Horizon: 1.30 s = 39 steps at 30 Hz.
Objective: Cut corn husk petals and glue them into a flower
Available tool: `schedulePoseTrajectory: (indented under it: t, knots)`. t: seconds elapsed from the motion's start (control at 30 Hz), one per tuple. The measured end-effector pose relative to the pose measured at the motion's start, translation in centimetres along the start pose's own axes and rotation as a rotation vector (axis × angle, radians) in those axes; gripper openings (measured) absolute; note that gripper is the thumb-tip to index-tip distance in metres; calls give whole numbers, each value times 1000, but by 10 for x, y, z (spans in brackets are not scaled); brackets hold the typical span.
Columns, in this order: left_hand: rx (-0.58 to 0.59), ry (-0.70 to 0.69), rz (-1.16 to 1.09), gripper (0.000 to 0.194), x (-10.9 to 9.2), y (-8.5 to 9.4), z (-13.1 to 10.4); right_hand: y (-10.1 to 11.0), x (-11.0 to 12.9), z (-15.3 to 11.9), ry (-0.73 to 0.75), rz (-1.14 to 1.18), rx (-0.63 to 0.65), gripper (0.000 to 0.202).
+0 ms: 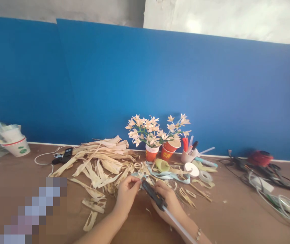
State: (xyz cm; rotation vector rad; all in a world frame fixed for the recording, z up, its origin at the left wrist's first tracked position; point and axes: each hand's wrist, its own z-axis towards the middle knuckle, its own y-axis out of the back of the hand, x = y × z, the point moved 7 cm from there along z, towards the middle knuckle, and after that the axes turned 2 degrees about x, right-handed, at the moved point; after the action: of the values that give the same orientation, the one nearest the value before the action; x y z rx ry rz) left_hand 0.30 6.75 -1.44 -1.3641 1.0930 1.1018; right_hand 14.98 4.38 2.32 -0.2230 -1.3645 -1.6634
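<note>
My left hand (129, 191) is closed in a pinch near the middle of the table; whatever sits between its fingertips is too small to make out. Just to its right, my right hand (165, 196) grips a black glue gun (153, 195), with a long whitish stick running out of its back end toward me. The gun's tip points at the left fingertips. Behind both hands lie dried husk strips (109, 162) and a light blue ribbon (169, 175). Pale flowers on green stems (145, 130) stand in a red paper cup (151, 153).
Behind the cups rises a blue panel (135, 78). A second red cup (167, 152), a pen cup (187, 156) and white tape roll (191, 169) stand at back. White cups (18, 145) are far left; cables (259, 193) and a red object (260, 158) lie right.
</note>
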Motion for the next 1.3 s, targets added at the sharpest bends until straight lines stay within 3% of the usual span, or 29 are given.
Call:
schedulePoseTrajectory:
  t: [1.3]
  knots:
    - [-17, -6, 34, 24, -1, 2, 0, 1, 0, 1, 1, -40, 4, 13]
